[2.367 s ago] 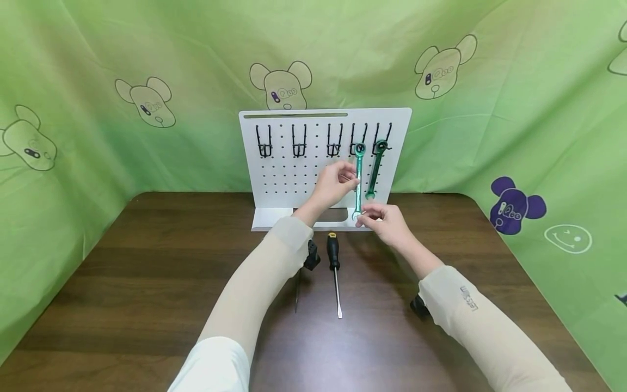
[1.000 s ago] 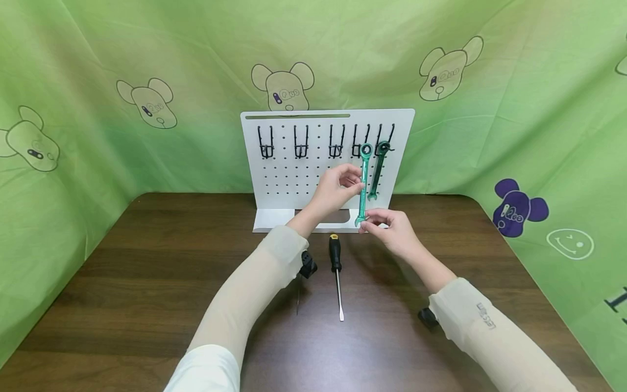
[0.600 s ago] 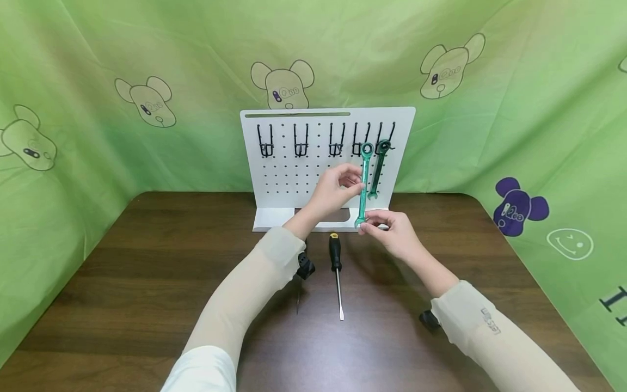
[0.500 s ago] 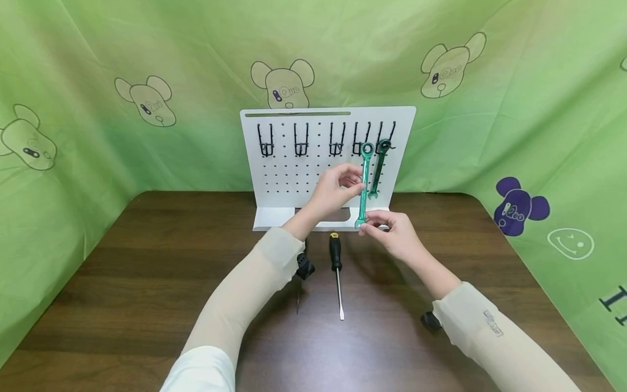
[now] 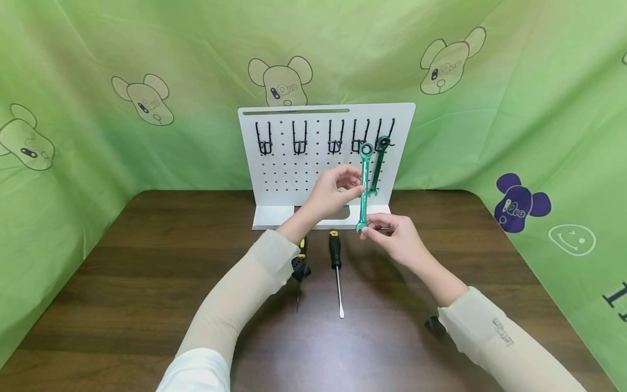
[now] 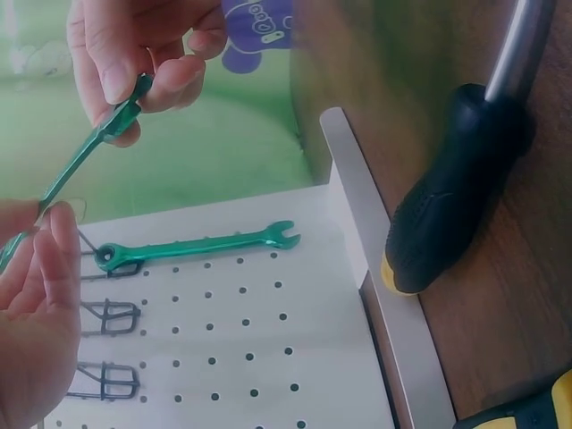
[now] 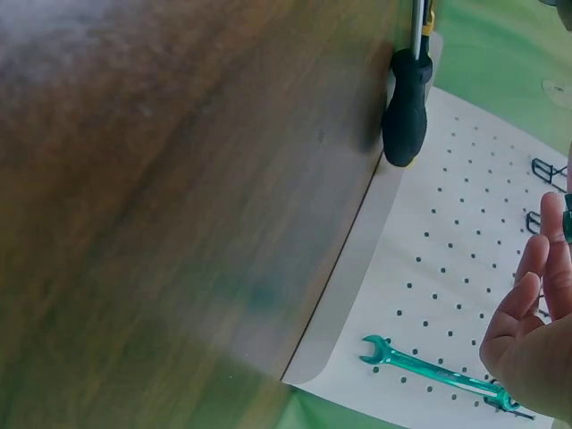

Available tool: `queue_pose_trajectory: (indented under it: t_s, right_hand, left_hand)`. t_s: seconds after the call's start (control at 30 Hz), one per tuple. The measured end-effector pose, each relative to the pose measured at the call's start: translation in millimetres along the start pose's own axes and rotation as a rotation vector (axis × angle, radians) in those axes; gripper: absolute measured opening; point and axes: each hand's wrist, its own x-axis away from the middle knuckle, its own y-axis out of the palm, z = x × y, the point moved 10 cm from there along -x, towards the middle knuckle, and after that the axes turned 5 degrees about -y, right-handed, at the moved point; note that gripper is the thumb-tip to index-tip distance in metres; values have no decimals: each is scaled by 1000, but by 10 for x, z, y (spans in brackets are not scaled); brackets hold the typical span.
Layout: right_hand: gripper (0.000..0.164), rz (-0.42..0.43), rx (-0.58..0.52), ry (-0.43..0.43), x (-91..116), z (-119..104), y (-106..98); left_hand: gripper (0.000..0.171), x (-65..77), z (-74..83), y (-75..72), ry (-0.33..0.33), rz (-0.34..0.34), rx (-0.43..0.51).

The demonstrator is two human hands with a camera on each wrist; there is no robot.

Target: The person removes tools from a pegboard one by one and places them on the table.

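A green ratcheting combination wrench [image 5: 364, 182] is held upright in front of the pegboard, its ring end at the top. My left hand [image 5: 333, 191] pinches its shaft about midway, and my right hand [image 5: 395, 238] pinches the open end at the bottom. In the left wrist view both hands grip this wrench [image 6: 76, 165] against the green cloth. Behind it, a second green wrench [image 5: 377, 166] hangs by its ring end from the rightmost hook of the white pegboard [image 5: 284, 182]. The held wrench's ring end stands just in front of the neighbouring hook [image 5: 360, 136].
A black-handled screwdriver [image 5: 335, 251] lies on the wooden table [image 5: 186, 261], its blade towards me. Another screwdriver [image 5: 302, 246] with a yellow and black handle is partly hidden by the left wrist's camera. Several black hooks [image 5: 300, 139] line the pegboard. Green cloth hangs behind.
Both hands and the held wrench have moved slightly right and nearer to me, away from the pegboard. The left forearm has shifted left, uncovering part of the second screwdriver's handle.
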Motion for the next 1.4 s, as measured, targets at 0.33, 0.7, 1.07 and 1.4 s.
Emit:
queue_pose_trajectory:
  t_s: [0.33,0.7,1.07,1.4]
  right_hand:
    - [17,-22,29,2,82,-8,41]
    - [14,-20,37,-38,180,-84,88]
    - [15,-44,13,-35,283,-156,121]
    - [17,-85,23,5,405,-118,158]
  left_hand:
    - [27,84,-40,20,-40,-16,-6]
    - [45,167,20,36,-25,-42,37]
    - [82,262,52,45,-19,-88,106]
    - [101,298,-4,147,-13,-159,99]
